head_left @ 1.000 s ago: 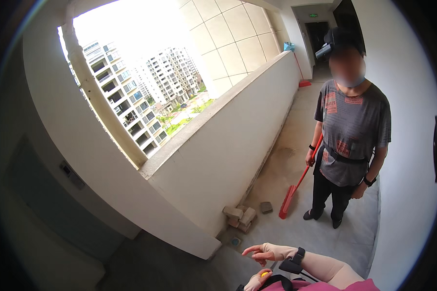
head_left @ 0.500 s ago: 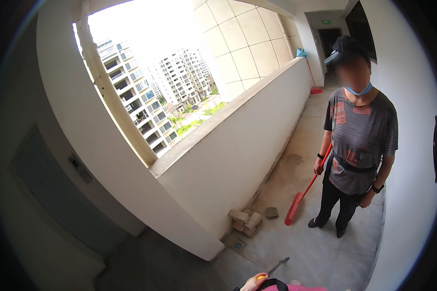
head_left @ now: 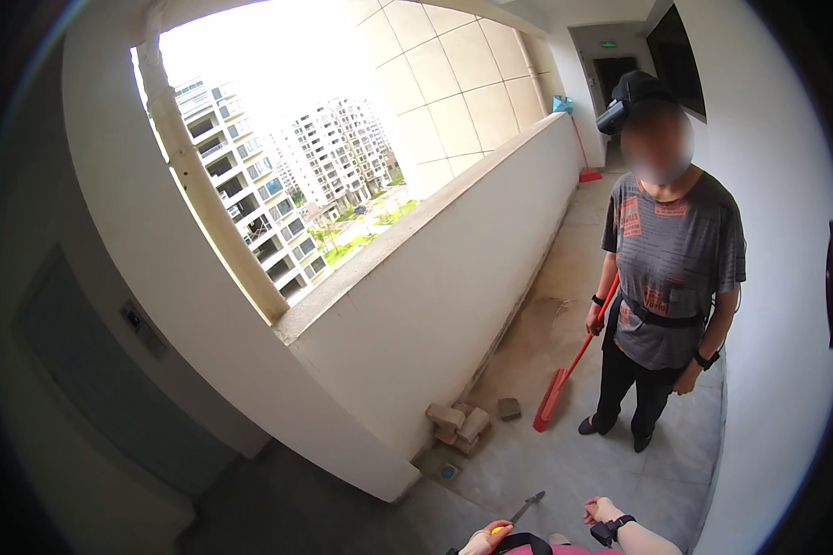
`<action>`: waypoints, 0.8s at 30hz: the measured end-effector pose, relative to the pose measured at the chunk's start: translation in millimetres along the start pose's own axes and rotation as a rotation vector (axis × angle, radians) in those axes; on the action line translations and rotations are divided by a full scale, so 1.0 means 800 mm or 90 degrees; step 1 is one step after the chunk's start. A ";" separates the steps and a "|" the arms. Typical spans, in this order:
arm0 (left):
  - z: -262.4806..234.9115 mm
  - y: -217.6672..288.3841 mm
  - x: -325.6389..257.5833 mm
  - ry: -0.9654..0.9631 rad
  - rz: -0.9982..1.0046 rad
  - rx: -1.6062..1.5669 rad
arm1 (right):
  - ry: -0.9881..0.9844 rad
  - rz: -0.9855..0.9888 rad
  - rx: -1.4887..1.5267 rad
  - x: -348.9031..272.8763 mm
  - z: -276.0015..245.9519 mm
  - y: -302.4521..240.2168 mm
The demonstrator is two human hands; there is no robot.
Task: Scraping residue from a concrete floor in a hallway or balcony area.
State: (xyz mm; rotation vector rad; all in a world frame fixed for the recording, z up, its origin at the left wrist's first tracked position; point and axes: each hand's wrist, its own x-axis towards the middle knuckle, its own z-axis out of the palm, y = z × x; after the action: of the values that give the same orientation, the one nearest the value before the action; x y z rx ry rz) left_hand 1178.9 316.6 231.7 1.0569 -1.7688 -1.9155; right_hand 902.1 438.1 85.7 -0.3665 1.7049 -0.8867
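Observation:
At the lower edge, my left hand (head_left: 483,539) is closed around the yellow handle of a narrow tool (head_left: 526,508). Its dark shaft points up and to the right and ends in a small flat head; its exact kind is too small to tell. To the right is my right hand (head_left: 602,511), with a black band on the wrist. Its fingers are loosely bent and apart, with nothing visible in them. Facing me stands a person (head_left: 674,240) in a grey patterned T-shirt, whose hand grips a red broom (head_left: 565,381), bristles on the floor.
A small pile of bricks (head_left: 458,426) lies by the low white wall (head_left: 416,342), with a single brick (head_left: 509,409) beside it. Near the pile is a floor drain (head_left: 448,471). Farther down the corridor, a red dustpan (head_left: 590,175) stands against the wall.
My right hand and its wristband have come into view at the lower edge. The whole scene has shifted slightly left. My left hand still holds the yellow-handled tool.

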 end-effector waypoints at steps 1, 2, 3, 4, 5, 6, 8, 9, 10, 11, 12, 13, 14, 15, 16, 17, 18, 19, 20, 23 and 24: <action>0.000 -0.003 0.000 0.006 0.008 0.002 | -0.045 -0.036 0.012 -0.020 0.019 -0.060; 0.003 -0.003 -0.001 0.007 0.018 0.004 | -0.075 -0.096 0.026 -0.026 0.029 -0.086; 0.006 -0.002 -0.001 0.009 0.021 -0.001 | -0.108 -0.157 0.036 -0.028 0.038 -0.111; 0.007 0.000 -0.005 0.010 0.041 0.018 | -0.153 -0.192 0.030 -0.041 0.050 -0.141; 0.008 0.003 -0.008 0.013 0.061 0.035 | -0.199 -0.225 0.023 -0.056 0.062 -0.170; 0.008 0.005 -0.012 0.017 0.061 0.027 | -0.254 -0.232 0.037 -0.069 0.073 -0.193; 0.007 0.012 -0.020 0.009 0.057 0.082 | -0.388 -0.234 0.047 -0.099 0.095 -0.235; 0.011 0.016 -0.025 0.016 0.068 0.073 | -0.469 -0.228 0.042 -0.115 0.103 -0.252; 0.018 0.018 -0.027 0.016 0.068 0.067 | -0.468 -0.225 0.038 -0.128 0.108 -0.264; 0.021 0.020 -0.027 0.023 0.019 0.049 | -0.577 -0.188 0.106 -0.137 0.115 -0.275; 0.024 0.021 -0.027 0.030 -0.030 0.032 | -0.685 -0.149 0.176 -0.142 0.115 -0.284; 0.025 0.021 -0.028 0.033 -0.034 0.032 | -0.687 -0.146 0.177 -0.147 0.110 -0.297; 0.028 0.018 -0.028 0.042 -0.045 0.024 | -0.683 -0.149 0.328 -0.150 0.105 -0.310; 0.028 0.014 -0.029 0.051 -0.056 0.017 | -0.671 -0.150 0.480 -0.152 0.102 -0.313; 0.032 0.010 -0.032 0.059 -0.061 0.014 | -0.677 -0.141 0.477 -0.145 0.095 -0.308; 0.034 0.008 -0.030 0.060 -0.066 -0.021 | -0.615 -0.145 0.583 -0.131 0.078 -0.304; 0.037 0.007 -0.030 0.062 -0.070 -0.056 | -0.550 -0.149 0.685 -0.119 0.061 -0.300; 0.037 0.011 -0.029 0.063 -0.070 -0.054 | -0.551 -0.150 0.687 -0.107 0.044 -0.292; 0.035 0.015 -0.029 0.051 -0.075 -0.011 | -0.489 -0.156 0.696 -0.095 0.032 -0.277; 0.032 0.007 -0.031 0.025 -0.042 0.038 | -0.378 -0.120 0.734 -0.073 0.005 -0.218; 0.029 0.002 -0.029 0.006 -0.001 0.045 | -0.325 -0.082 0.763 -0.065 -0.001 -0.194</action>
State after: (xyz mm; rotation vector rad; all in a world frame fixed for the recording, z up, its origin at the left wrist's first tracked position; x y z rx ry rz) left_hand 1177.6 348.7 239.1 1.0887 -1.8439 -1.8588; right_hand 887.8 368.0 232.9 0.1242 0.4994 -1.5670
